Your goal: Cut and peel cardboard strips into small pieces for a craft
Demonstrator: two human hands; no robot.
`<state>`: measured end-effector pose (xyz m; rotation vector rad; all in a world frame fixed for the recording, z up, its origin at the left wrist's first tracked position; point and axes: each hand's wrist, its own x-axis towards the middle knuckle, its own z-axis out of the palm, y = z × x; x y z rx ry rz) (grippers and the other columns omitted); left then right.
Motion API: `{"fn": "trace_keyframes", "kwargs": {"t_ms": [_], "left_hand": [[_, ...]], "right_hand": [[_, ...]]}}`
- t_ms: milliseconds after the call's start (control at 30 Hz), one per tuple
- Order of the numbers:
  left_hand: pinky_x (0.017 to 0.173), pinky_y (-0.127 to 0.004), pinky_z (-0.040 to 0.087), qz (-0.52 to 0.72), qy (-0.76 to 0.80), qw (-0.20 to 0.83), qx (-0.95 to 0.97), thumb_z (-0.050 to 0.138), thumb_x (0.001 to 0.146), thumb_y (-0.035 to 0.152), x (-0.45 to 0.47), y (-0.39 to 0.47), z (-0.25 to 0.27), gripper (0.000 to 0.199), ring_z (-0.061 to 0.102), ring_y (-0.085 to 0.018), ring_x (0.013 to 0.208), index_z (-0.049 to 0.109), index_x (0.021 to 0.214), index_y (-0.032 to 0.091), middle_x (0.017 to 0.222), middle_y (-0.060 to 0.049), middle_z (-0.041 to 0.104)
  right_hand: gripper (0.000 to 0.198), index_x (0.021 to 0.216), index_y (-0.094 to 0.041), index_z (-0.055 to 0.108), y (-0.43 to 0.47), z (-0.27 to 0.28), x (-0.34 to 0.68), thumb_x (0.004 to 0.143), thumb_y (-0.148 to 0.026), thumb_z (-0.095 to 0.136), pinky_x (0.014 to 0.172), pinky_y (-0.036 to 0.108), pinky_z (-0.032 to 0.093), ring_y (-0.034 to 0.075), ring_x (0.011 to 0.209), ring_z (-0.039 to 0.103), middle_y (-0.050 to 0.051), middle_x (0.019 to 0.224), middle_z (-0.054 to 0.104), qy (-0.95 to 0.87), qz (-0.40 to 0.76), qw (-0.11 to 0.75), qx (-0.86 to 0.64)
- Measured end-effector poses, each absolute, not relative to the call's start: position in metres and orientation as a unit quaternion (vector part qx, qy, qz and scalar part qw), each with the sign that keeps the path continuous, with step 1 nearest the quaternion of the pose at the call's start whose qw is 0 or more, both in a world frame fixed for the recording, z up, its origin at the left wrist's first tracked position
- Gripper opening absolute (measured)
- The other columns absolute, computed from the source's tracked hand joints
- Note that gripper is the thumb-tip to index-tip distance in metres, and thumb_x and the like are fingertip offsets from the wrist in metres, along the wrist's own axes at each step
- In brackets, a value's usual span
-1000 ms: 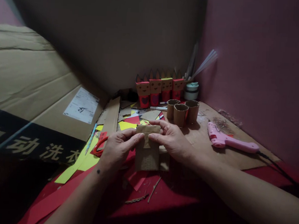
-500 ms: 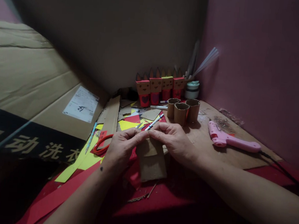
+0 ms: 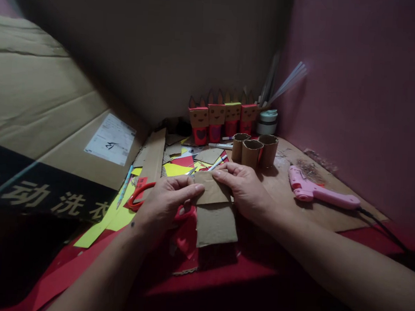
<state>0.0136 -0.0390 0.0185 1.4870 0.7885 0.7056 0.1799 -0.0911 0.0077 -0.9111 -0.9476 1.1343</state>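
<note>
Between my hands is a brown cardboard strip [image 3: 217, 225], creased across so that its upper panel and lower panel sit at different angles. My left hand [image 3: 165, 199] pinches the left edge of the upper panel between thumb and fingers. At the upper right corner, my right hand [image 3: 245, 187] grips the same strip, thumb on top. The lower panel hangs towards me over the red table cover [image 3: 218, 272]. Just beyond my left hand lie scissors with red handles [image 3: 135, 199], their blades partly hidden. A white marker [image 3: 218, 163] lies behind the strip.
Three cardboard tubes [image 3: 251, 154] stand beyond my right hand. Several red-and-brown eared figures [image 3: 198, 120] line the wall beside a mint-lidded jar [image 3: 266, 122]. A pink glue gun [image 3: 317, 189] with a cord lies right. A large carton [image 3: 56, 119] leans in from the left.
The strip has tilted so more of its upper panel shows. My hands have moved apart, the right one further along the top edge. The view has shifted slightly.
</note>
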Motion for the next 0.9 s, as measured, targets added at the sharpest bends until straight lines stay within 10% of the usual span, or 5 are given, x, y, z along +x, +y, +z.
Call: {"fn": "trace_keyframes", "kwargs": {"t_ms": [533,900], "left_hand": [[0.05,-0.02,0.044,0.329,0.348,0.589,0.651,0.074,0.071,0.034,0.02,-0.042,0.017,0.023,0.052,-0.009,0.054,0.062,0.072,0.015,0.062,0.002,0.059],[0.081,-0.032,0.052,0.402,0.171,0.094,0.895,0.06,0.084,0.014,0.004,-0.031,0.005,0.023,0.056,-0.02,0.104,0.071,0.1,0.026,0.115,-0.007,0.051]], "right_hand": [[0.035,0.094,-0.014,0.062,-0.093,0.007,0.177,0.061,-0.003,0.061,0.072,0.031,0.047,0.017,0.07,0.063,0.004,0.08,0.068,-0.405,0.657,0.568,-0.285],[0.033,0.098,-0.016,0.055,-0.083,0.013,0.182,0.072,0.004,0.051,0.087,0.04,0.051,0.021,0.091,0.066,0.006,0.086,0.068,-0.239,0.699,0.62,-0.264]]}}
